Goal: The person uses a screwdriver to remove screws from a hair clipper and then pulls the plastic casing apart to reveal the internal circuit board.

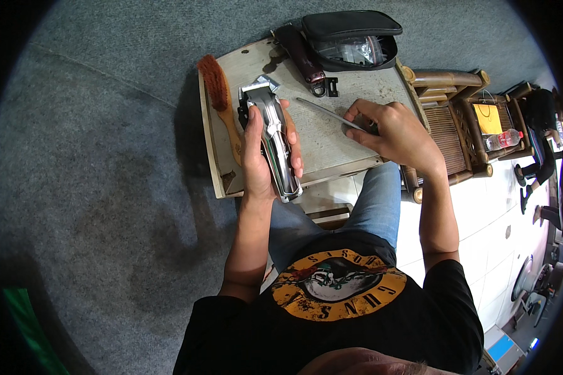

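Observation:
My left hand (254, 153) is closed around a shiny silver hair clipper (274, 128), its toothed blade end pointing away from me. A small metal plate (268, 81) shows just behind that blade end. To the right, my right hand (397, 134) grips a screwdriver (331, 114) by its dark handle, which the fingers partly hide. Its thin metal shaft points left toward the clipper, with a gap between them. A wooden-handled brush (216, 84) with reddish bristles lies left of my left hand. Beyond my hands rests a dark maroon clipper (299, 55), beside a small black part (333, 87).
An unzipped black case (351, 24) with clear plastic packets stands at the far edge of the worn wooden table (350, 94). Bamboo chairs (444, 140) adjoin it on the right, holding a yellow paper bag (486, 119) and a plastic bottle (504, 139). Another person (541, 119) is at far right.

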`<state>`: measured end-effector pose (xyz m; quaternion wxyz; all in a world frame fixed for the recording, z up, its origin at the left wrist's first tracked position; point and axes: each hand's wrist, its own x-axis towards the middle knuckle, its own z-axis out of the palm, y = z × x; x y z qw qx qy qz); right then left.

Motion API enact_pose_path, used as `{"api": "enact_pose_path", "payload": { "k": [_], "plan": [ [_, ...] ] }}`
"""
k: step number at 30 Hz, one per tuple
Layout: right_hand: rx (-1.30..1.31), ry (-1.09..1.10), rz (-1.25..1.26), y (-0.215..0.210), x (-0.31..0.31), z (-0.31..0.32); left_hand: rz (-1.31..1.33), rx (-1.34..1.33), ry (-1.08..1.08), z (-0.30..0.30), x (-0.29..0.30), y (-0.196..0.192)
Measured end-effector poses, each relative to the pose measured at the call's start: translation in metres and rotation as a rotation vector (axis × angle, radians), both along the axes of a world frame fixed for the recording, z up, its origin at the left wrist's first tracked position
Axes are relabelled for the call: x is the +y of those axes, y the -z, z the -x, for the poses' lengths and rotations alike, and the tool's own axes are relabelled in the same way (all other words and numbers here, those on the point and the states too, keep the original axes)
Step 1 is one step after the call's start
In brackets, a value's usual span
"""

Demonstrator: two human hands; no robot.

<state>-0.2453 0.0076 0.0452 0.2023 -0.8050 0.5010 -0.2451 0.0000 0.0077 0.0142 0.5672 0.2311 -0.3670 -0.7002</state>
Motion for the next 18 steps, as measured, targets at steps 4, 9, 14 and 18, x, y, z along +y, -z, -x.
{"api": "enact_pose_path", "payload": {
  "k": [4,9,14,18],
  "plan": [
    [0.015,0.009,-0.016,-0.0003,-0.0003,-0.0003,-0.001,-0.013,-0.005,0.0004,0.0007,-0.0010],
    [0.011,0.012,-0.028,-0.0032,0.0008,-0.0008,0.001,-0.021,-0.006,0.0002,0.0004,-0.0004],
    [0.006,0.015,-0.026,-0.0032,0.0009,-0.0013,-0.001,-0.018,-0.002,0.0003,0.0005,-0.0012],
    [-0.007,0.005,-0.007,-0.0025,0.0009,-0.0008,0.002,-0.008,0.002,0.0000,-0.0002,0.0004]
  ]
}}
